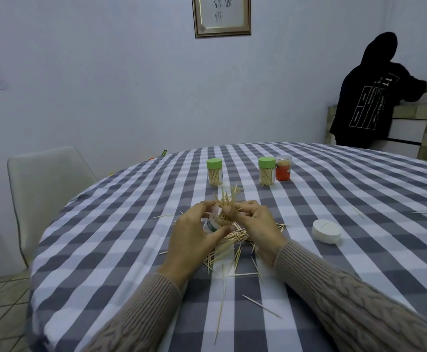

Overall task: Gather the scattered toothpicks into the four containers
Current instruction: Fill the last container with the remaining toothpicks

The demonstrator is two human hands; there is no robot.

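My left hand (194,237) grips a small clear container (211,224) with a green-and-white label, tilted over the table. My right hand (254,224) pinches a bundle of toothpicks (226,201) whose lower ends sit at the container's mouth and whose tips fan upward. Beneath both hands lies a heap of loose toothpicks (232,240), and single ones are strewn toward me (260,306). Two green-lidded containers (215,172) (267,170) full of toothpicks stand farther back. A red container (283,167) stands open next to the right one.
A white round lid (326,231) lies to the right of my hands, with stray toothpicks (358,212) beyond it. The round table has a grey-and-white checked cloth (347,189). A pale chair (47,189) stands at the left. A person in black (370,97) stands at the back right.
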